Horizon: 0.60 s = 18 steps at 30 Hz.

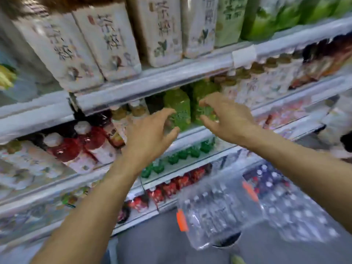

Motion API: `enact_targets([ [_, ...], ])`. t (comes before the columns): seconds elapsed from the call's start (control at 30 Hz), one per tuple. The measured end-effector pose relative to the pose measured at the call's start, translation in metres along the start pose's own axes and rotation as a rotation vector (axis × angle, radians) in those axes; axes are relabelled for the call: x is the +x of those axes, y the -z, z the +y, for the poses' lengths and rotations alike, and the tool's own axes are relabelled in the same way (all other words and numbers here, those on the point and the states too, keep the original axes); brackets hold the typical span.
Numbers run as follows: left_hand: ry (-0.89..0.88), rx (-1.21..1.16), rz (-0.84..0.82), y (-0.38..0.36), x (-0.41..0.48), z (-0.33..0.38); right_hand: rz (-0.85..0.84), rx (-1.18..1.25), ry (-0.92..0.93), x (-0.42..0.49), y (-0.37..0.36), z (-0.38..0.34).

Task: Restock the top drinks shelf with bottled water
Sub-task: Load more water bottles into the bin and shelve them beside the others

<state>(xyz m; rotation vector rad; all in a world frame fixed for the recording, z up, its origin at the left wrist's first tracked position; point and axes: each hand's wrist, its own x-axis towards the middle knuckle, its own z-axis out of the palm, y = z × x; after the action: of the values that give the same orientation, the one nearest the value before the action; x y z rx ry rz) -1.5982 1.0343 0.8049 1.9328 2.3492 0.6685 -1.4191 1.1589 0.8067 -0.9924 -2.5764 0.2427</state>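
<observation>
The left hand (pixel 150 134) is reaching, released, near a green bottle (pixel 179 109); the right hand (pixel 226 119) is curving over the next bottle (pixel 204 111), grip unclear. The water pack (pixel 219 212) is lying well below both hands.

the cream bottles (pixel 112 40) read "茶粹"; other labels too blurred.

Tea bottles (pixel 106 40) line the upper shelf (pixel 152 80) — the water pack (pixel 219 210) lies on the floor (pixel 162 239) below, in front.
</observation>
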Motion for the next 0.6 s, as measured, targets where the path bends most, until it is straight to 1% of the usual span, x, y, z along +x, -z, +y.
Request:
enact_targets([
  [0.17,0.258,-0.206,-0.27,-0.145,-0.007,0.028,-0.319,0.073,-0.146,-0.045,-0.066,0.112],
  [0.23,0.398,-0.315,-0.372,-0.203,-0.02,0.03,-0.447,0.147,-0.243,-0.063,-0.103,0.148],
  [0.33,0.6,-0.508,-0.458,-0.281,-0.05,0.025,-0.614,0.257,-0.34,-0.095,-0.168,0.185],
  [0.43,0.837,-0.566,-0.539,-0.347,-0.084,0.011,-0.79,0.234,-0.36,-0.132,-0.241,0.21],
  [0.5,1.016,-0.608,-0.572,-0.389,-0.104,-0.003,-0.903,0.27,-0.429,-0.151,-0.285,0.221],
  [0.6,1.176,-0.544,-0.641,-0.454,-0.126,-0.033,-1.001,0.262,-0.509,-0.167,-0.352,0.227],
])
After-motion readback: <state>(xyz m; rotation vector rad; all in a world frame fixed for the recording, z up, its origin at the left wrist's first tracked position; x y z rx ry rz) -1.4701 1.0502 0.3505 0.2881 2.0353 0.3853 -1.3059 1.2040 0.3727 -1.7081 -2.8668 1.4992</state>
